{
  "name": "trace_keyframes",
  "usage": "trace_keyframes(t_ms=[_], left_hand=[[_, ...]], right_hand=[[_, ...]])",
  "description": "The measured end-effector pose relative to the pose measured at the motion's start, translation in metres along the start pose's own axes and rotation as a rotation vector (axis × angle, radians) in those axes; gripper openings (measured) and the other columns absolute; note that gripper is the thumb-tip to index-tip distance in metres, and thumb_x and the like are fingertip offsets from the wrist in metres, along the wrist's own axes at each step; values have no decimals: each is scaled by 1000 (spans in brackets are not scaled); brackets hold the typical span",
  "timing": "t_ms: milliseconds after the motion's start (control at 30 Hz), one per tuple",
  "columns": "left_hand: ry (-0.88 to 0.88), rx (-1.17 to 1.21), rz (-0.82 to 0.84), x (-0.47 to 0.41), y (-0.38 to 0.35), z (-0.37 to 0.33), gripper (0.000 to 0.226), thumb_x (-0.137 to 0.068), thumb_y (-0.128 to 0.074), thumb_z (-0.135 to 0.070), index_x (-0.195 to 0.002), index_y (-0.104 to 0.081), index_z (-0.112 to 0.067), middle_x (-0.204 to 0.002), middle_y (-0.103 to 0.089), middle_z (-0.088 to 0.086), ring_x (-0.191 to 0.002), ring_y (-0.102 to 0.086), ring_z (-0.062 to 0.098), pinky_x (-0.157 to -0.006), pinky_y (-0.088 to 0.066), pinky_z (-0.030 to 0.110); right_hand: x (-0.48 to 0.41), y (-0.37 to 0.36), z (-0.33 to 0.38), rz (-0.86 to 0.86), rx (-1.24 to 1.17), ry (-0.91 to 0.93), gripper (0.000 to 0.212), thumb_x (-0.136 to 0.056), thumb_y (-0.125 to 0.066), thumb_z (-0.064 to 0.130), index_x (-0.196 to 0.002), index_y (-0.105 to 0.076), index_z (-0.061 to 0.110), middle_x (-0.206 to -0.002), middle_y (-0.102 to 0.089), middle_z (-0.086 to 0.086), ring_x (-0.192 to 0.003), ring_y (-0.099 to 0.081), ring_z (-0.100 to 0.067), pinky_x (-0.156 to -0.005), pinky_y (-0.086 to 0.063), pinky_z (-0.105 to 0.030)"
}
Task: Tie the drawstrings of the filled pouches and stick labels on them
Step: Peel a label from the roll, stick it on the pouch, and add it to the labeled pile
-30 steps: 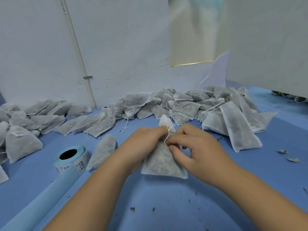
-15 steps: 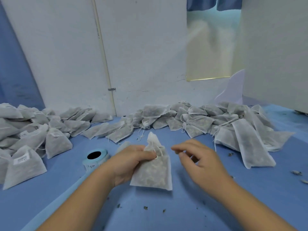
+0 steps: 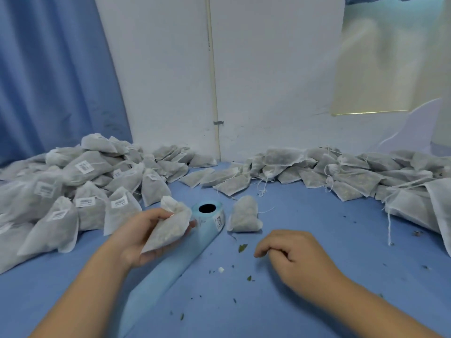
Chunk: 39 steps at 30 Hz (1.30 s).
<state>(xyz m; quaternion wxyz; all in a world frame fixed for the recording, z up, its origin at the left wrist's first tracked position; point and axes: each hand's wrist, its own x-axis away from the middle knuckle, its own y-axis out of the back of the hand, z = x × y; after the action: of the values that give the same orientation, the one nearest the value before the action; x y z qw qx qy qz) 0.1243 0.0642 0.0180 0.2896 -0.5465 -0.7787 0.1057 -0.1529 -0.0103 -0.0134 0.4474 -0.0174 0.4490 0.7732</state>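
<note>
My left hand (image 3: 136,236) grips a filled white pouch (image 3: 169,226) with a cinched neck, held just above the blue table. Right beside it stands the blue label roll (image 3: 211,215), its backing strip (image 3: 161,276) trailing toward me. My right hand (image 3: 291,256) hovers low over the table to the right, fingers loosely curled and holding nothing. A single pouch (image 3: 244,214) lies just right of the roll.
A heap of labelled pouches (image 3: 80,191) fills the left side. Unlabelled pouches (image 3: 341,172) with loose strings pile along the back and right. Leaf crumbs dot the blue table (image 3: 268,301). White panels and a blue curtain (image 3: 48,69) stand behind.
My right hand has let go of the drawstring and dropped away to the right. My left hand has carried the pouch left beside the label roll. The view has turned left.
</note>
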Motion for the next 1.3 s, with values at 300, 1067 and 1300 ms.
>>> trace_keyframes(t_ms=[300,1067,1300], left_hand=[[98,94,146,-18,2,7,37,-86,-49,-7,-118,-56,10,-110,-65,29,-67,-71,33,-51,-58,32],[110,-488,-46,12,8,14,21,-86,-59,-5,-72,-72,-1,-74,-65,16,-57,-66,23,-49,-53,24],[213,-638,-109,36,29,-4,30,-86,-58,-8,-61,-74,-6,-70,-69,11,-56,-68,21,-46,-50,22]], right_hand=[[-82,-72,26,-106,17,-293,29,-87,-49,13,-92,-73,29,-94,-69,10,-89,-62,-15,-78,-51,-29],[-76,-91,13,142,147,31,70,-83,-44,-1,-142,-36,34,-148,-32,19,-124,-47,-17,-92,-48,-39],[-72,-89,16,166,211,58,56,-86,-43,4,-138,-43,26,-144,-36,14,-120,-49,-19,-94,-47,-39]])
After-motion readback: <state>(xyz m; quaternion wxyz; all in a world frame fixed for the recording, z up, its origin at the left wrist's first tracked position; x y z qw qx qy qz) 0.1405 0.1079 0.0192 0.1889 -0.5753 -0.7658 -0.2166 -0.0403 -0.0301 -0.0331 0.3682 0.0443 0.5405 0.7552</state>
